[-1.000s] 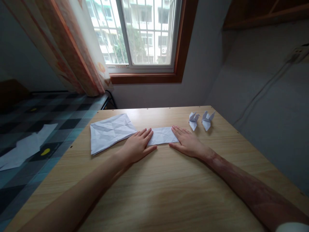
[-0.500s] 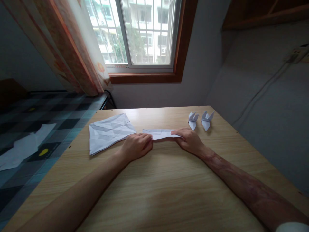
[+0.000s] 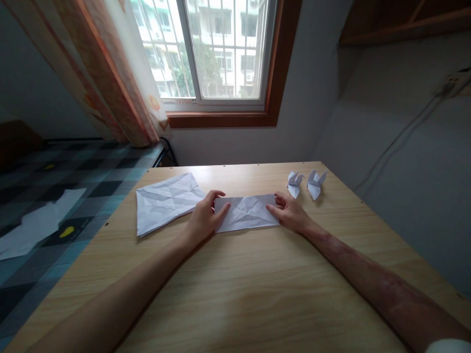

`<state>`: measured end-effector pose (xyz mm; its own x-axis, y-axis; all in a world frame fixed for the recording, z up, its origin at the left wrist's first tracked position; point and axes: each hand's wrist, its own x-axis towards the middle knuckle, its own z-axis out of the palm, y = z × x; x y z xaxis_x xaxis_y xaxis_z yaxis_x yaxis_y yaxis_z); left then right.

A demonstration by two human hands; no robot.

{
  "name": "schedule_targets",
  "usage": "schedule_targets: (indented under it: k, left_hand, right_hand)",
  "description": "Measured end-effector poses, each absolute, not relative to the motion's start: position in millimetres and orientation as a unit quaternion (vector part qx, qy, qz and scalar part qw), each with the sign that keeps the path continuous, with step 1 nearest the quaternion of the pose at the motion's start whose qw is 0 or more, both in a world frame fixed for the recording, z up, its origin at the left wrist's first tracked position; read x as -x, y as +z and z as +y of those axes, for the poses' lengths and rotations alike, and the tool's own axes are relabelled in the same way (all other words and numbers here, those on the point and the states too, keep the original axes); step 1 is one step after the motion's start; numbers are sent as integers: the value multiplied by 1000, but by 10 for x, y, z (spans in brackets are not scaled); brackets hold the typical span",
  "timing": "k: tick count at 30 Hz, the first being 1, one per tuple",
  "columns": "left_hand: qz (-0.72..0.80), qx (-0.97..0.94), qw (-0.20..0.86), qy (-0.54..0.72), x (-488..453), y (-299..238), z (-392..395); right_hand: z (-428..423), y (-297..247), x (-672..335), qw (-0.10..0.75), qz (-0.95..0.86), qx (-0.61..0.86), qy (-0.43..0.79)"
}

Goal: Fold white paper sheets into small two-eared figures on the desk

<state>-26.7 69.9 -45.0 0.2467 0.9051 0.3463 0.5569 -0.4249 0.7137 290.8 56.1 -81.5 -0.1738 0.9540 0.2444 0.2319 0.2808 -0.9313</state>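
A white folded paper strip [image 3: 247, 214], marked with crossing creases, is stretched between my hands above the middle of the table. My left hand [image 3: 206, 212] grips its left end, with the thumb on the near face and the fingers behind. At the right end, my right hand [image 3: 289, 211] pinches the strip the same way. Left of my left hand lies a creased stack of white paper [image 3: 165, 201]. Two folded paper cranes, one crane [image 3: 295, 184] and another crane [image 3: 315, 185], stand beyond my right hand.
The wooden table [image 3: 235, 289] has its far edge below a barred window [image 3: 228, 49]. Beside it on the left is a bed [image 3: 106, 162] with a checked cover and loose white paper sheets [image 3: 44, 215]. A cable [image 3: 401, 137] hangs along the right wall.
The strip has turned so its broad creased face shows. My hands have shifted from lying over its ends to gripping them with thumbs in front. The cranes and paper stack stay put.
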Motion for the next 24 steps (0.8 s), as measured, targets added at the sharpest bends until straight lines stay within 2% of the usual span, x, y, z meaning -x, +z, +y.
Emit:
schedule_targets:
  k: [5,8,11,19,24]
  left_hand:
    - [403,-858,54,314,253,-439,634]
    - [326,-914,72,232,226,-404,590]
    - [273,-935,104,201,217,-398,579]
    - [266,-944,83,177,220,-391,573]
    - [249,-959,51,128,220,-335,551]
  right_hand:
    - [604,-834,-2957,410,-723,511,218]
    - [599,-827,-2965,395,-738,517,178]
    - [584,-805,-2955,394,-751,505,158]
    - [524,-754,-2914,394,-752,486,210]
    - [478,-702,-2903,421,-755,466,188]
